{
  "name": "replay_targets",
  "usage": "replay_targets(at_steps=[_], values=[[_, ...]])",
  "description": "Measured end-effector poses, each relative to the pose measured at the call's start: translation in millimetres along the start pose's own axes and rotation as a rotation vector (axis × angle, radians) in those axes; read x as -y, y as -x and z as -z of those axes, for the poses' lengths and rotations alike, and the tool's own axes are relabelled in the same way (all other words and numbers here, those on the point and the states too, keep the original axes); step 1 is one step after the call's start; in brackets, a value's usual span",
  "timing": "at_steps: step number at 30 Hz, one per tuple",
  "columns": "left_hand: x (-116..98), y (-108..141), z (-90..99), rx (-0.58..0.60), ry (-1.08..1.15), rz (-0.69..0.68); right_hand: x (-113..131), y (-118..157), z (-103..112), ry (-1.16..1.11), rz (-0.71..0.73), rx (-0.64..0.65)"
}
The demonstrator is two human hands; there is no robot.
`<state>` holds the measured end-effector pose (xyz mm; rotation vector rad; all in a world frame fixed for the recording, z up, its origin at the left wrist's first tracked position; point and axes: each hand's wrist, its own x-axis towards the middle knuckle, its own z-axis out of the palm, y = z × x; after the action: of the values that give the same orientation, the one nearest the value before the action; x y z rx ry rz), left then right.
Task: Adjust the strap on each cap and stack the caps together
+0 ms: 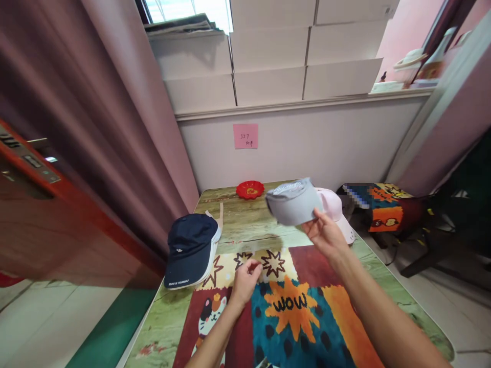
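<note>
A grey cap [297,203] is held up above the far right part of the table, its edge pinched by my right hand [326,232]. Partly behind it, a pale pink cap [332,204] rests at the table's right side. My left hand [247,276] hovers over the patterned mat, fingers curled together; whether anything small is between them I cannot make out. To its left lies a navy cap [192,245] with a white-edged brim, near the table's left edge.
The colourful mat [295,306] covers the near part of the wooden table [245,225]. A red scalloped dish [250,189] stands at the back edge, below a pink note [246,136] on the wall. A cloth-covered stool [383,204] is at the right.
</note>
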<state>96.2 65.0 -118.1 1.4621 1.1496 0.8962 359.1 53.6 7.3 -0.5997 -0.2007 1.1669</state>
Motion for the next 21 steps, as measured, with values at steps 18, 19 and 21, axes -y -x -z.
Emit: replay_targets(at_steps=[18, 19, 21], values=[[19.5, 5.9, 0.3, 0.021, -0.359, -0.219, 47.4, -70.8, 142.9, 0.109, 0.102, -0.664], [19.6, 6.1, 0.3, 0.02, -0.36, -0.223, 50.7, -74.2, 140.0, 0.105, 0.101, -0.654], [19.7, 6.2, 0.3, 0.018, -0.363, -0.229, 59.4, -82.3, 132.3, 0.098, 0.106, -0.623]])
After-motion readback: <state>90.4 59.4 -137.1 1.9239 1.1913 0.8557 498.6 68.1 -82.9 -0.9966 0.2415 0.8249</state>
